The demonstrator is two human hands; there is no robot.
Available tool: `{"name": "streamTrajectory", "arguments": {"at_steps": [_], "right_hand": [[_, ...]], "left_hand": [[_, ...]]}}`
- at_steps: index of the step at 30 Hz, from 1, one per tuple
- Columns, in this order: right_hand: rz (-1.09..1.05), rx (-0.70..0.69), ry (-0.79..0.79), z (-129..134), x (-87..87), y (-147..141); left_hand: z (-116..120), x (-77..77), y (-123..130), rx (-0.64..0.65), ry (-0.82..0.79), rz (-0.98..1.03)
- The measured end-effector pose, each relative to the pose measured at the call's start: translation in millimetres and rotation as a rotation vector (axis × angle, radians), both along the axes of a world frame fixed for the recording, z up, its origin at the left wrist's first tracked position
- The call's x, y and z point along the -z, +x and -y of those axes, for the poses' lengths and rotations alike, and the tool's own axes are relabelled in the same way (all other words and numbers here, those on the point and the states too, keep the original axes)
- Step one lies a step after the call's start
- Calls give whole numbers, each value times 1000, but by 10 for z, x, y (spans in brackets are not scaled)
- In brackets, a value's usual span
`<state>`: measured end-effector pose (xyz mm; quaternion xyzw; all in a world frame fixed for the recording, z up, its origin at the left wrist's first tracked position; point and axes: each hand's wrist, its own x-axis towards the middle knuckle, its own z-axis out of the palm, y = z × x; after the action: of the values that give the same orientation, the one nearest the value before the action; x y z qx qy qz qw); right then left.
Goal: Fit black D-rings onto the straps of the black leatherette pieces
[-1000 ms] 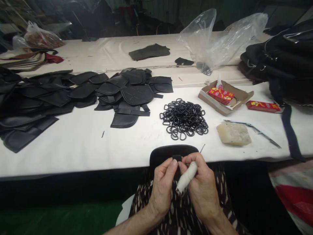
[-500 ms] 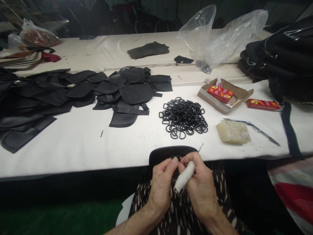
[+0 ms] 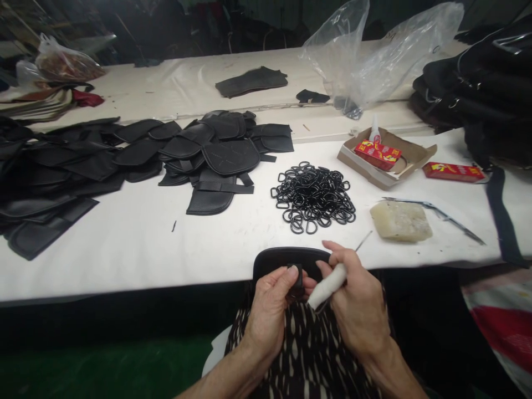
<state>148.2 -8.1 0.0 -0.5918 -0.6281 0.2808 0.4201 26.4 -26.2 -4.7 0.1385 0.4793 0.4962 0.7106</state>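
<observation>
- White table is the largest thing; its near edge runs just beyond both hands.
- Black leather-like pieces make a long pile, ahead of the left hand and far to its left.
- Black bag is well ahead and to the right of the right hand.
- Curved black piece, which seems to be the one under work, stands at the table edge, just behind the fingers of both hands.
- Left hand pinches a small black tab between thumb and fingers. Right hand has its lower fingers curled round a tool, while its thumb and index finger are spread, without a pinch.
- Black D-shaped rings lie in a heap straight ahead of the hands.
- Yellowish block is ahead and right of the right hand.
- White-wrapped tool has a thin metal tip, pointing up and away from the tab.
- Small black tab is the smallest. The step looks like fine handling of it; I judge the next move calls for a steady left pinch and a tip kept clear of the fingers.
</observation>
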Motion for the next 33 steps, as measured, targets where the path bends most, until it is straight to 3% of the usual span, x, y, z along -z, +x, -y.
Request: {"name": "streamTrajectory", "arguments": {"at_steps": [3, 11, 26, 33], "right_hand": [[-74, 10, -124, -57, -62, 10], [-136, -8, -7, 10, -67, 3], [-125, -53, -6, 35, -125, 17], [-38, -124, 10, -102, -179, 81]], "left_hand": [[-6, -35, -22, 12, -35, -16], [9, -114, -78, 62, -116, 25], [11, -133, -52, 29, -143, -11], [-46, -190, -53, 21, -125, -12]]}}
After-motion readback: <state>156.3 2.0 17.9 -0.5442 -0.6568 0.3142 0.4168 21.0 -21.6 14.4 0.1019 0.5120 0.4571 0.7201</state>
